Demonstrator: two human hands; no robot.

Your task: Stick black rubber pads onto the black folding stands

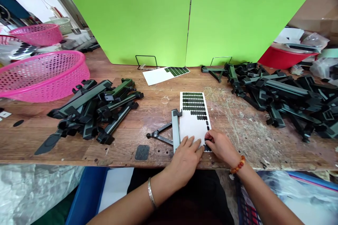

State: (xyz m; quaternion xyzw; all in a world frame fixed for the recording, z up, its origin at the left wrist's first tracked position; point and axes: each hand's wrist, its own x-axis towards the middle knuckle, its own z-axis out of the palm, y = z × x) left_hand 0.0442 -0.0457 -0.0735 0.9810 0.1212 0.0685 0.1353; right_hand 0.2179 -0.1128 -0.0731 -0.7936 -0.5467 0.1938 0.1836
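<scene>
No writing is readable anywhere. On a scarred wooden bench [132, 154] before a green screen [158, 14], the sticker sheet [194, 119] lies centre. At 6 o'clock of it, the left hand [185, 158] presses flat, holding nothing; the right hand [221, 146] pinches a dark pad [206, 146]. A grey bracket [174, 130] lies at 9 o'clock.

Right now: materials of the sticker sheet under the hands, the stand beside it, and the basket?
Sticker sheet: glossy white paper-like backing with matte black pads, probably rubber or foam. Stand: grey-green bar, smooth with dull sheen, likely painted metal or hard plastic; black legs. Pink basket: moulded plastic, perforated mesh wall.
</scene>
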